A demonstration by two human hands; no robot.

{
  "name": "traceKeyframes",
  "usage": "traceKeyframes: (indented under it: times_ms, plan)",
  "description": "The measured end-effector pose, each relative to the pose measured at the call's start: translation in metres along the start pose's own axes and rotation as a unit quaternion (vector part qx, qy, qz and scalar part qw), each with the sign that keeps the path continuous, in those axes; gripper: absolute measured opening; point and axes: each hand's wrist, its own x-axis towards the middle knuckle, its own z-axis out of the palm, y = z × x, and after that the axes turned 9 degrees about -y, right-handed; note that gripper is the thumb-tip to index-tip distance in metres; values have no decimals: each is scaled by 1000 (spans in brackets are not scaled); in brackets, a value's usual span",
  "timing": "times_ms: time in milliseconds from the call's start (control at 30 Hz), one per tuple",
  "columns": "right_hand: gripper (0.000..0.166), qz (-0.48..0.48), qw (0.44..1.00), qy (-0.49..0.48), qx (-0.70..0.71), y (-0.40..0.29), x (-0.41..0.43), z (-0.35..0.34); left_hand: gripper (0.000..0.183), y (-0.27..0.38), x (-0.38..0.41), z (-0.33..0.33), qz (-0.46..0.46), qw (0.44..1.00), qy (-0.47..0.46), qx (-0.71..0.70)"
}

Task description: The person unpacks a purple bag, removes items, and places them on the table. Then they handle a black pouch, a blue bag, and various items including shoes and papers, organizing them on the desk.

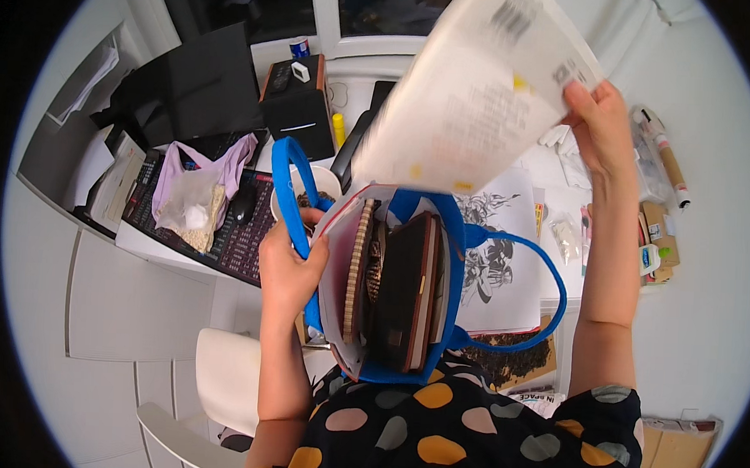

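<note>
My right hand (598,124) grips the right edge of a large white book or booklet (462,106), blurred and tilted. Its face bears writing and a printed code, and its lower edge is just above the mouth of a blue tote bag (454,250). The bag's near rim and left side are held by my left hand (293,263), with one blue handle (287,186) over it. Standing inside the bag are a dark brown leather-look notebook (397,291), a notebook with a beige striped edge (355,277) and a patterned brown item (375,268) between them. The other handle (561,286) droops to the right.
Left on the desk are a monitor (193,88), a keyboard mat (242,247), a mouse (244,204) and a lilac cloth bag (170,181). A black speaker (298,118) stands behind. Right lies a sheet with ink drawings (505,265). A white chair (228,372) stands lower left.
</note>
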Motion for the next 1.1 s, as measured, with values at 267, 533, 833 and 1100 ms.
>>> traceKeyframes:
  times_ms: [267, 533, 833, 1100]
  plan:
    - [35, 183, 937, 217, 201, 163, 28, -58, 18, 3, 8, 6, -28, 999, -22, -5]
    - [27, 190, 936, 287, 68, 282, 65, -66, 14, 14, 12, 4, -84, 995, -31, -34]
    - [37, -124, 891, 146, -411, 383, 99, -30, 16, 28, 17, 11, -142, 989, -30, -18]
    - [51, 153, 870, 51, -466, 413, 53, -18, 17, 21, 19, 11, -136, 991, -16, -1]
